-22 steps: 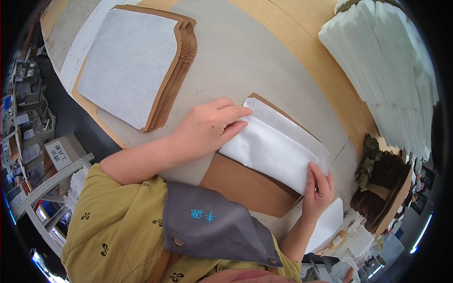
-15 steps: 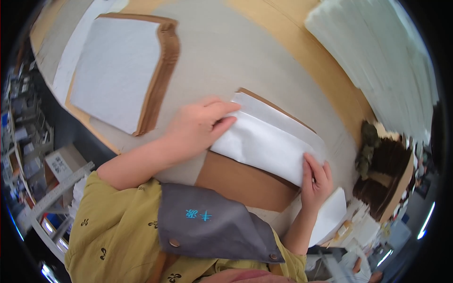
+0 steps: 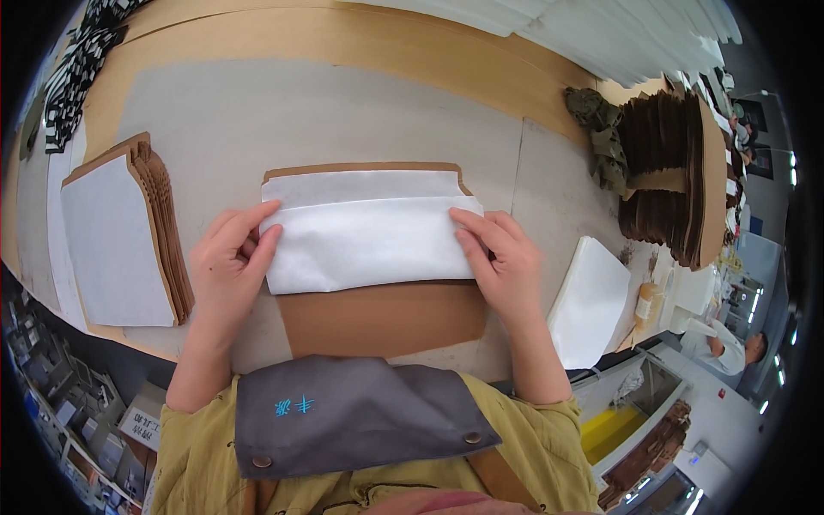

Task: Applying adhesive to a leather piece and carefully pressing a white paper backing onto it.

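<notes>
A white sheet (image 3: 369, 249), folded over on itself, lies on a flat brown panel (image 3: 386, 322) in front of me. The panel's brown edge shows beyond the sheet at the far side, and a wider strip of it shows on the near side. My left hand (image 3: 230, 262) pinches the sheet's left end between thumb and fingers, close to the fold line. At the right end my right hand (image 3: 505, 257) grips the sheet the same way. Whether either hand also holds the panel beneath cannot be seen.
At left stands a stack of brown panels (image 3: 163, 232) topped by a white sheet (image 3: 116, 245). White sheets (image 3: 588, 300) lie to the right, near a small bottle (image 3: 648, 300). Dark brown stacked pieces (image 3: 657, 163) and an olive cloth (image 3: 596, 129) sit farther right.
The view has turned, so the sheet and panel now lie level across it. My right hand has shifted up along the sheet's right end; both hands keep hold of the sheet.
</notes>
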`<state>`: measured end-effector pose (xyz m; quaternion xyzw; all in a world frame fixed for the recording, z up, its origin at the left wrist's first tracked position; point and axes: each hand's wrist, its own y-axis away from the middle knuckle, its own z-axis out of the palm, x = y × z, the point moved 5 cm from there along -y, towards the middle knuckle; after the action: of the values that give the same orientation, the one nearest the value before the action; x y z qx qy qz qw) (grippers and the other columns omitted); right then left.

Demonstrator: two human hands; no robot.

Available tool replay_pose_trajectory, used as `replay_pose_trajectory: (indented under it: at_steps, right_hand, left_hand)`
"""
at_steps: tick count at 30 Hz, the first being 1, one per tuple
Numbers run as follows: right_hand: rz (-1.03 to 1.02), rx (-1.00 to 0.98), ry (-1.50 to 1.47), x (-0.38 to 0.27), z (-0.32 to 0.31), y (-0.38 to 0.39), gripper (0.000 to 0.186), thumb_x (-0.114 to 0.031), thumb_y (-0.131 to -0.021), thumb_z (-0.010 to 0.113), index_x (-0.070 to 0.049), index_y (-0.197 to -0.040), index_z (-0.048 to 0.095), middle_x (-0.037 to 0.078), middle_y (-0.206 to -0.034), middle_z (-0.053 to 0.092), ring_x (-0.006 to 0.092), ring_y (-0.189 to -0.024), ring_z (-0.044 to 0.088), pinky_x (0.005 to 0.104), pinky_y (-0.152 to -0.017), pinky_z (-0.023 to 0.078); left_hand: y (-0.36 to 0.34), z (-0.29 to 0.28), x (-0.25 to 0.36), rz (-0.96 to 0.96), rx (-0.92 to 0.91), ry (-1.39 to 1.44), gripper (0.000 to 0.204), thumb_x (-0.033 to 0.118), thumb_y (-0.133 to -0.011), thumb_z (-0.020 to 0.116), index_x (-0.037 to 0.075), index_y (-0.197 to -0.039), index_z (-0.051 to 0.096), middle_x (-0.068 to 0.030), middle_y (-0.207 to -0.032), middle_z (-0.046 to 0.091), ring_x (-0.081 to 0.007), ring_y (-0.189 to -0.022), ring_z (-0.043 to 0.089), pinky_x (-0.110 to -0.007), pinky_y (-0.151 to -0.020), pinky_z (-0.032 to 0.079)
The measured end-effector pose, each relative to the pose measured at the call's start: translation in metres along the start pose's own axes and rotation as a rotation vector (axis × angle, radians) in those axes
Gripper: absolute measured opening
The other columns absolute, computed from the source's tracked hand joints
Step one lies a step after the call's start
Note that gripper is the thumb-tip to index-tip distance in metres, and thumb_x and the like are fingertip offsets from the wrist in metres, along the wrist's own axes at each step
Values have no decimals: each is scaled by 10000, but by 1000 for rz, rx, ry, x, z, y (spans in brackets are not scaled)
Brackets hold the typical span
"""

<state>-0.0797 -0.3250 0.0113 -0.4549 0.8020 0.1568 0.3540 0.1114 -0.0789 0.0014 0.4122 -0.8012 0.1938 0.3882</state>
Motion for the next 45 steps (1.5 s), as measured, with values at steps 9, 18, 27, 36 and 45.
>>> replay_pose_trajectory:
  at_steps: [9,18,27,36,45]
  right_hand:
    - [14,-42,6,0,0,0,280,-52,-912,728,-76,-1191,733,63,-864,635,175,-666,572,289,-613,484]
    - [15,-68,19,-1,1,-2,283,-61,-923,717,-63,-1206,721,75,-889,635,201,-703,595,308,-645,500]
    - [37,-116,17,-1,7,-2,273,-73,-934,710,-67,-1206,718,90,-928,647,238,-765,630,326,-680,512]
    - [34,-127,97,-4,2,-1,277,-66,-930,709,-71,-1207,728,86,-916,641,195,-722,582,296,-663,479]
    - [29,-108,106,-5,4,-5,266,-65,-928,714,-69,-1193,737,72,-896,631,172,-692,547,281,-639,456]
  left_hand:
    - [0,0,1,12,-12,-22,260,10,-892,740,45,-1149,755,-18,-808,604,-73,-630,507,-224,-583,436]
    - [1,1,0,4,-6,-4,276,-7,-892,725,31,-1164,756,5,-794,552,-61,-648,443,-217,-579,373]
    - [1,-3,-5,62,22,-8,273,-1,-864,754,34,-1135,763,-12,-759,578,-80,-646,491,-233,-591,413]
    - [2,-2,-3,73,30,18,228,41,-873,764,59,-1100,761,-44,-782,636,-114,-576,563,-258,-551,466]
    - [3,-4,-6,44,15,57,257,21,-877,760,51,-1132,768,-32,-770,613,-95,-610,561,-243,-569,465]
